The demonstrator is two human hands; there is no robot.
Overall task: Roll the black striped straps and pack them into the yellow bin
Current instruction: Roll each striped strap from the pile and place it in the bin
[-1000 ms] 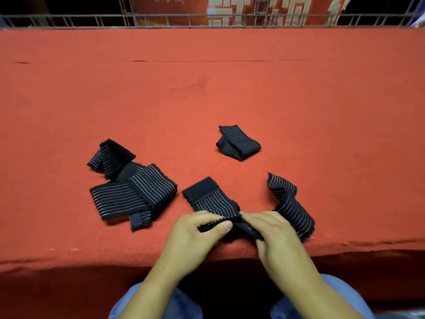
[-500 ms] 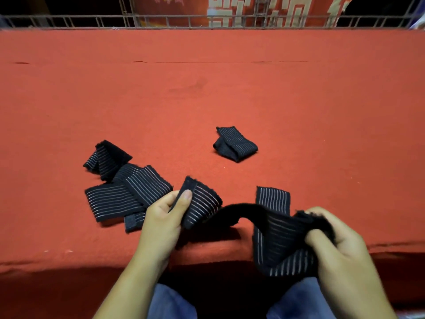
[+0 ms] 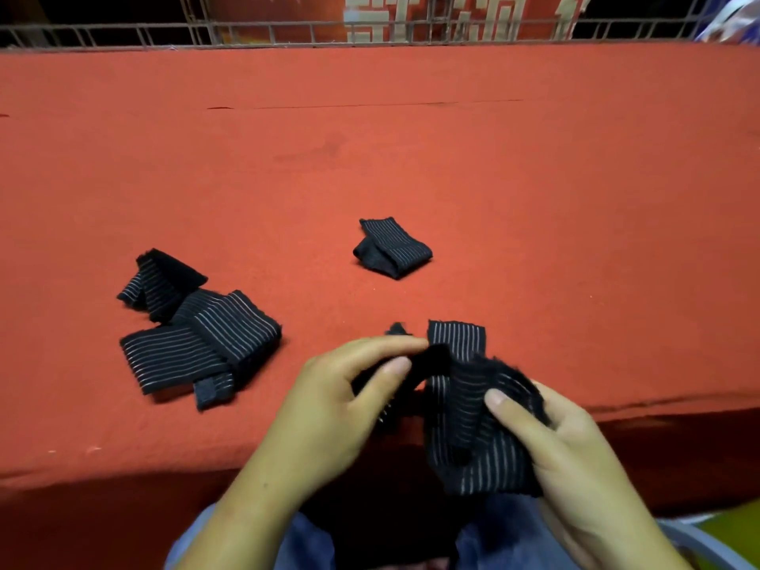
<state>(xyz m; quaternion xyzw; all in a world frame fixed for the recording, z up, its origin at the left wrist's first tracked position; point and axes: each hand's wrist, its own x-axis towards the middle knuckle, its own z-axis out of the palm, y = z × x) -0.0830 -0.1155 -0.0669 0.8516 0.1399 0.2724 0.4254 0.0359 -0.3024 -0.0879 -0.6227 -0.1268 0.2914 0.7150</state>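
Head view: hands, two; left hand (image 3: pixel 329 413) pinches one end of a strap (image 3: pixel 473 429) between thumb and fingers; right hand (image 3: pixel 575 458) grips its other part, thumb on top; strap held over the near edge of the red table (image 3: pixel 452 158). Straps on the table: one folded strap (image 3: pixel 395 250) mid-table, well apart from a heap (image 3: pixel 197 331) at left; count within the heap unclear. Held end is motion-blurred. A yellow patch (image 3: pixel 736 532) is cut off at the lower right; cannot tell whether it is the bin.

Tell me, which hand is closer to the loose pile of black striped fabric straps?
Left. The left hand is just right of the pile; the right hand is farther right.
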